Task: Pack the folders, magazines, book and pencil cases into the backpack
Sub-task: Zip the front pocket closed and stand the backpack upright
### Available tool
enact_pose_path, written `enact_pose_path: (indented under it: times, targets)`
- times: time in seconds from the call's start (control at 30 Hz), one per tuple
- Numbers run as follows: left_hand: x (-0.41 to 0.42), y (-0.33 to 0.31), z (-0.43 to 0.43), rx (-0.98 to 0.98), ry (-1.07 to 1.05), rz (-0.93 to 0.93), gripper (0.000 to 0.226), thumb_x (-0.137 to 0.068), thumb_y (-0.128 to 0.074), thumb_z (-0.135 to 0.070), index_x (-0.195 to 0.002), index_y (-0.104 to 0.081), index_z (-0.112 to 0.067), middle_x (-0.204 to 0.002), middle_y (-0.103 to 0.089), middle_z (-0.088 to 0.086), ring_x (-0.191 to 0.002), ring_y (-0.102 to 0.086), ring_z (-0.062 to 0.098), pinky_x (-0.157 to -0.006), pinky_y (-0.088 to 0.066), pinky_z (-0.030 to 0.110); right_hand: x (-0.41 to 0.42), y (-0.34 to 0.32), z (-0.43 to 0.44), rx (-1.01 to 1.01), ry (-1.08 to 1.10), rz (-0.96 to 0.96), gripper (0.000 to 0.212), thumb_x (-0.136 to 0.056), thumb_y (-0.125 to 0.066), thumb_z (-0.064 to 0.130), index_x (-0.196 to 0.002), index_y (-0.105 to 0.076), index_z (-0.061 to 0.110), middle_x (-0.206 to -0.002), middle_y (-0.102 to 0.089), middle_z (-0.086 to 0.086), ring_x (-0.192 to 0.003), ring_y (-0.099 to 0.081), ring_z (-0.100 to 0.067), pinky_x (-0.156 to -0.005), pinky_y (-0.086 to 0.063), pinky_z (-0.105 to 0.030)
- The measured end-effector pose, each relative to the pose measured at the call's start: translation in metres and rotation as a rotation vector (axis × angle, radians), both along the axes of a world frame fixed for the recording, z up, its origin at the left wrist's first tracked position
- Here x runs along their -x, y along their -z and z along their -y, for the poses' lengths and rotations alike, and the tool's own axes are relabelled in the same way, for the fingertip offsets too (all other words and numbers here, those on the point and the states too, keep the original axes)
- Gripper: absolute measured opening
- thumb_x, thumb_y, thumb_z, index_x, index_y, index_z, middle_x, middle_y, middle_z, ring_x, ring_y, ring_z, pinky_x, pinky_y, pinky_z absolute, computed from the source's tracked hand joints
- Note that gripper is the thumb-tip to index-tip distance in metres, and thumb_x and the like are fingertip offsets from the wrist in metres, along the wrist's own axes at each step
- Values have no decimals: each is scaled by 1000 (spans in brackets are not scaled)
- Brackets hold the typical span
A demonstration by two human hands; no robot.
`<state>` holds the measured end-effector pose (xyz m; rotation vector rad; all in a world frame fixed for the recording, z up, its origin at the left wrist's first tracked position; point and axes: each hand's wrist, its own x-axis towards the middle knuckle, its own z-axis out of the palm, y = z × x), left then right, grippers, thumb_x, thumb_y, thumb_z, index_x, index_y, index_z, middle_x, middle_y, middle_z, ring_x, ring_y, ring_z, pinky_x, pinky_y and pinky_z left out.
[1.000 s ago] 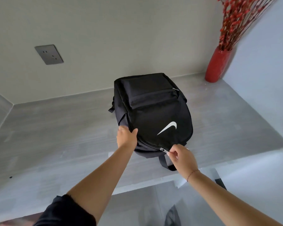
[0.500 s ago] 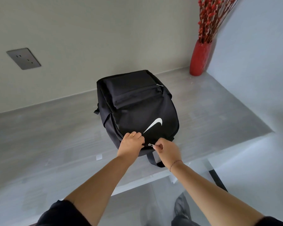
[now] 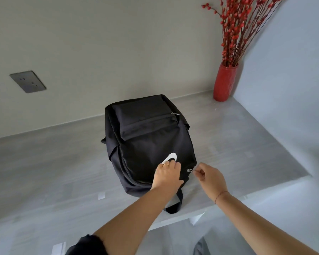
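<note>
A black fabric backpack (image 3: 149, 144) with a white curved logo is laid flat on the grey stone-look surface (image 3: 238, 144), its top end towards the near edge and its carry loop hanging over that edge. The left hand (image 3: 167, 174) is pressed on the near part of the bag, fingers curled down onto the fabric and partly covering the logo. A small metal zipper pull (image 3: 190, 170) at the bag's near right side is pinched between the fingers of the right hand (image 3: 210, 176). A red ceramic vase (image 3: 224, 82) of red berry branches is seen in the far right corner, and a dark grey wall socket (image 3: 27, 81) on the far wall to the left.
</note>
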<state>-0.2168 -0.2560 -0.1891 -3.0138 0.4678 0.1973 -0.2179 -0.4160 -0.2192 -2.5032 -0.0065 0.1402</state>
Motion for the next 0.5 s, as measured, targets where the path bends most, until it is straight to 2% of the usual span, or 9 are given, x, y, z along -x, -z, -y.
enact_pose_path:
  times: [0.17,0.33,0.5]
  targets:
    - [-20,4,24,-8,50,-39,20,-98,-45,-24,-113,-49,-11,-113,-59,7,-103,-57,25,-80,-43,33,-13,3,20,67,-48,15,17,-94,-47,28,-79,-55,29,-63,-52,17,-65,-52,-4,-53,-32,-12]
    - [-14,-3,14,-38,192,-47,28,-102,-32,-22,-115,-52,-9,-114,-53,7,-104,-51,27,-74,-34,32,-41,-2,33,88,-84,43,20,-94,-46,25,-75,-52,26,-55,-45,10,-61,-51,-15,-51,-28,-17]
    - [-25,-15,15,124,1,-60,23,-100,-37,-29,-106,-51,-12,-109,-58,4,-104,-54,23,-82,-41,32,-67,-9,30,102,-196,97,19,-94,-47,31,-82,-57,19,-61,-47,10,-62,-45,-15,-62,-29,-20]
